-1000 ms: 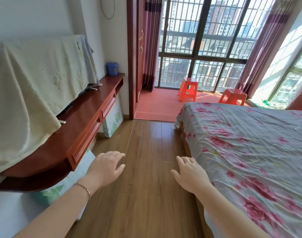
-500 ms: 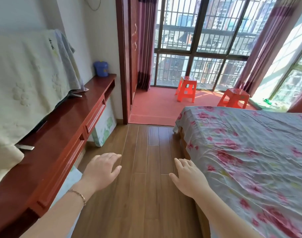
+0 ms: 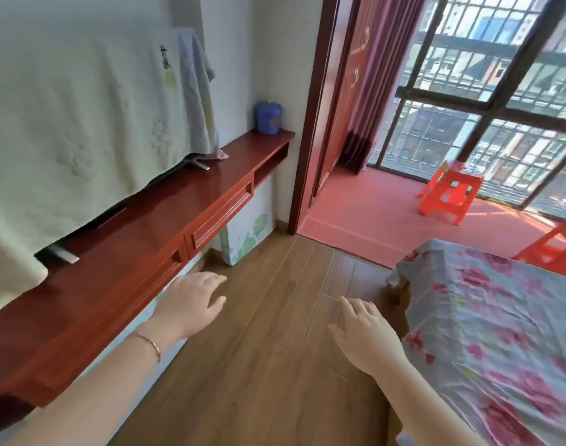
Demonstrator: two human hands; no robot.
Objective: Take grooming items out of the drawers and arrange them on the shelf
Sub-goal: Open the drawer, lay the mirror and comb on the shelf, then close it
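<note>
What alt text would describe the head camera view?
Two empty open hands, left hand and right hand, reach over a wooden floor beside a long red-brown wooden shelf with closed drawers; a floral-covered bed lies right.

Beside the left fingers (image 3: 211, 281), glossy red-brown wood is seen on the shelf (image 3: 165, 214); under them, matt wooden floor planks (image 3: 268, 317).

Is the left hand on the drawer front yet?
Apart. In the head view the left hand hovers open over the floor, with bare floorboards showing between its fingertips and the closed drawer.
</note>
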